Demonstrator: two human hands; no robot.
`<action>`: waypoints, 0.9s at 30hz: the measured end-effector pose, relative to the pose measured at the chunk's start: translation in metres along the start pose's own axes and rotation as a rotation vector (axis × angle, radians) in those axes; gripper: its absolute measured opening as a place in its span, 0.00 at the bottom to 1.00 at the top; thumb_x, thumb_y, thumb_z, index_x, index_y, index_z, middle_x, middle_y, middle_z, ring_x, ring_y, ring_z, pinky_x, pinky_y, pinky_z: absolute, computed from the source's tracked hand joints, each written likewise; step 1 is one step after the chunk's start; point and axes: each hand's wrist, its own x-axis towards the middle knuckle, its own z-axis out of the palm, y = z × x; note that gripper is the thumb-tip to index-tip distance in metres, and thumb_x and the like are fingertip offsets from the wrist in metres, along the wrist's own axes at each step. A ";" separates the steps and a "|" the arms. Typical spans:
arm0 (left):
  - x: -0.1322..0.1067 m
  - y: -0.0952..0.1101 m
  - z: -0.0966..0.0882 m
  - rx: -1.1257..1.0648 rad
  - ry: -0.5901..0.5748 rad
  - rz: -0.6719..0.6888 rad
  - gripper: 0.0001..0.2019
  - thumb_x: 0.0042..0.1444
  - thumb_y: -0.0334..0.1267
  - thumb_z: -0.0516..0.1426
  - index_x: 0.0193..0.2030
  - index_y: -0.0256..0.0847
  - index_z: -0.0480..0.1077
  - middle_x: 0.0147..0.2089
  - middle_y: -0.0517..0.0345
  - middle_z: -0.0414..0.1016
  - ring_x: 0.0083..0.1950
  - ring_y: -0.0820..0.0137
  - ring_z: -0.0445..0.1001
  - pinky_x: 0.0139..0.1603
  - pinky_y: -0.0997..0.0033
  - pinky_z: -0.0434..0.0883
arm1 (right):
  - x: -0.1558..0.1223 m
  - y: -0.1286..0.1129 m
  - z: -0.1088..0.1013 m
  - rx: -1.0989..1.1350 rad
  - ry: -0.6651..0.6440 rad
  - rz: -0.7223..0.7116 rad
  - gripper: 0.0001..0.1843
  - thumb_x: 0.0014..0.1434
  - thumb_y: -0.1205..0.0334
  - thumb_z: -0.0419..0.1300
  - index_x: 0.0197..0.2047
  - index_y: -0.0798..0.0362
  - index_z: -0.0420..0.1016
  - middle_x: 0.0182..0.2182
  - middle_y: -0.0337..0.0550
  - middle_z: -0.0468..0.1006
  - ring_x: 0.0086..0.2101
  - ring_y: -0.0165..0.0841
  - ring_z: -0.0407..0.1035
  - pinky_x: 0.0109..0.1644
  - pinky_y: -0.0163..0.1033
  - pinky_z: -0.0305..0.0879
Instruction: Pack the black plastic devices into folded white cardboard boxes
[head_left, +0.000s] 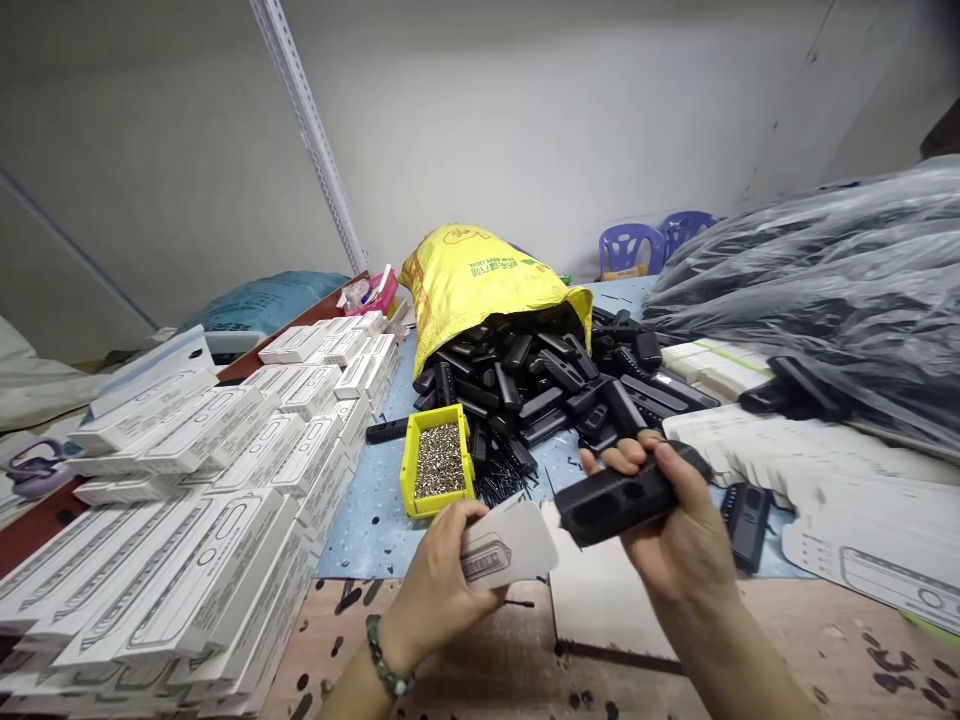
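My left hand [450,575], with a beaded bracelet at the wrist, is closed around a white carton [517,548] that has a rounded flap and a printed line drawing. In my right hand [679,530] is a long black plastic device [622,505], gripped with thumb and fingers and tilted, its near end toward the carton. The two things are apart. Below them lies a white board [611,595] on the table. Behind my left hand stands a yellow bin [409,470] filled with small metal pieces. Another black device [748,525] rests right of my right hand.
A yellow sack [487,280] spills a heap of black devices [540,385] onto the blue table cover. Stacked white boxes [217,540] fill the left side. Flat white cartons [885,540] lie at right, before a large grey plastic bag [825,270]. Purple chairs [631,245] stand behind.
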 end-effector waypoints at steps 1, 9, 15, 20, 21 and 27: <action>0.001 0.006 0.004 -0.029 0.033 -0.011 0.25 0.46 0.41 0.65 0.51 0.44 0.64 0.50 0.52 0.72 0.48 0.63 0.72 0.49 0.64 0.70 | -0.003 0.008 0.010 0.003 -0.037 0.006 0.14 0.53 0.59 0.67 0.36 0.49 0.65 0.27 0.30 0.65 0.28 0.23 0.63 0.54 0.48 0.70; -0.004 0.019 0.011 -0.480 -0.069 -0.213 0.23 0.47 0.50 0.64 0.47 0.41 0.72 0.44 0.52 0.75 0.44 0.64 0.72 0.45 0.69 0.67 | -0.003 0.039 -0.009 -0.567 -0.445 0.069 0.25 0.59 0.38 0.56 0.51 0.46 0.66 0.49 0.44 0.71 0.48 0.36 0.67 0.52 0.42 0.66; -0.008 0.020 0.007 -0.814 -0.280 -0.299 0.39 0.50 0.66 0.54 0.55 0.32 0.67 0.46 0.41 0.76 0.42 0.60 0.76 0.41 0.64 0.73 | 0.009 0.027 -0.001 -0.840 -0.615 0.187 0.28 0.54 0.49 0.66 0.54 0.49 0.64 0.45 0.44 0.73 0.44 0.35 0.69 0.47 0.39 0.67; 0.001 0.030 0.022 -0.053 0.213 -0.185 0.44 0.46 0.43 0.64 0.69 0.44 0.51 0.63 0.47 0.65 0.62 0.53 0.66 0.62 0.48 0.64 | 0.016 0.044 -0.003 -1.045 -0.394 -0.015 0.23 0.58 0.45 0.60 0.48 0.50 0.62 0.37 0.41 0.74 0.36 0.34 0.69 0.38 0.37 0.67; 0.003 0.028 0.025 -0.006 0.240 -0.183 0.41 0.47 0.39 0.62 0.68 0.43 0.52 0.62 0.46 0.66 0.61 0.53 0.67 0.61 0.48 0.66 | 0.019 0.045 -0.009 -1.147 -0.452 -0.024 0.21 0.62 0.44 0.54 0.51 0.50 0.62 0.41 0.43 0.74 0.38 0.34 0.70 0.39 0.37 0.68; 0.000 0.005 0.015 -0.247 0.205 -0.281 0.28 0.52 0.41 0.58 0.59 0.37 0.61 0.52 0.47 0.72 0.54 0.61 0.72 0.56 0.56 0.71 | 0.048 0.049 -0.075 -1.916 -0.401 -0.135 0.10 0.59 0.60 0.55 0.32 0.57 0.70 0.41 0.54 0.70 0.42 0.41 0.67 0.50 0.45 0.62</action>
